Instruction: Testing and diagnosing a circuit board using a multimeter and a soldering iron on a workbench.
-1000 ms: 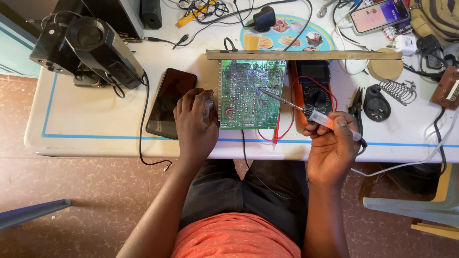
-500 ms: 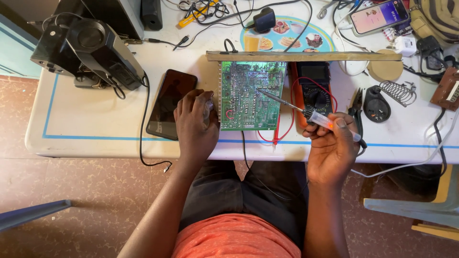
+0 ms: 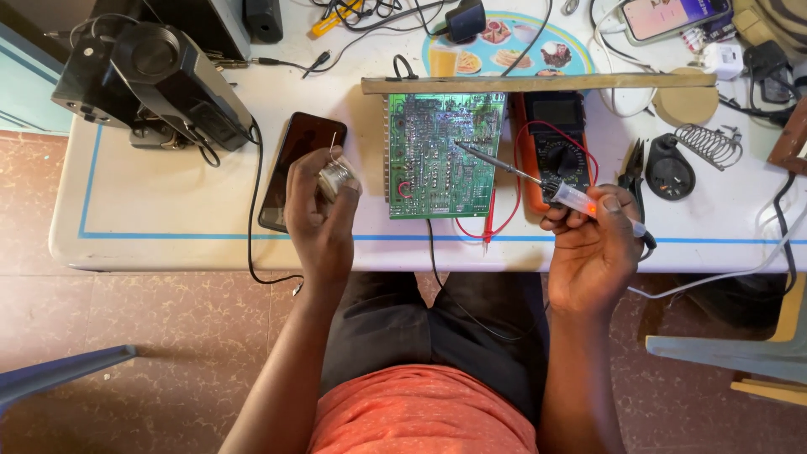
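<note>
Solder spool (image 3: 334, 178) sits clasped in the left hand (image 3: 319, 214) over the black phone (image 3: 294, 164), just left of the green circuit board (image 3: 441, 155) on the white table (image 3: 168, 210). Right hand (image 3: 593, 252) grips a soldering iron (image 3: 538, 181), its tip over the board, beside the multimeter (image 3: 559, 143).

bare tabletop (image 3: 168, 202) left, clutter right

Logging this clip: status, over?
Left hand grips solder spool. Right hand holds soldering iron, tip over green circuit board. Nothing blocking.
</note>
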